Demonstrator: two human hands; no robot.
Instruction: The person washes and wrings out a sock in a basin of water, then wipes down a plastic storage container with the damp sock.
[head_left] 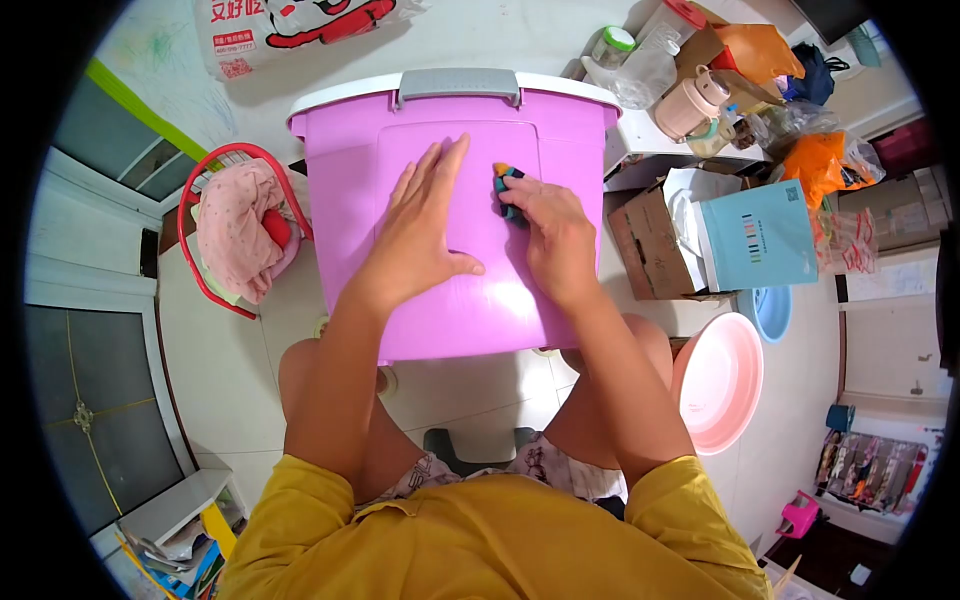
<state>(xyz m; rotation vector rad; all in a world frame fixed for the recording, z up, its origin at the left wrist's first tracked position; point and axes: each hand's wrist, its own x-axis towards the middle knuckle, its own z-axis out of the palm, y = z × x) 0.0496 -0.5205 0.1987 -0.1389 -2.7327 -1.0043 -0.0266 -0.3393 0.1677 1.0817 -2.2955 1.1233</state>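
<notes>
A large purple plastic storage bin [450, 325] with a white lid [345, 91] and a grey latch [460, 84] stands before me, one broad side facing me. My left hand [420, 235] is against that side, fingers extended and thumb spread, holding nothing. To its right, my right hand [556, 235] pinches a small dark-and-teal object [508, 196] with an orange tip at the bin's surface. Its exact kind is unclear, since the fingers cover part of it.
Left of the bin is a red-rimmed basket [188, 215] with pink cloth [240, 225]. On the right are an open cardboard box [650, 240], a light-blue box [765, 235] and a pink basin [720, 380]. A printed plastic bag [300, 35] lies beyond the lid.
</notes>
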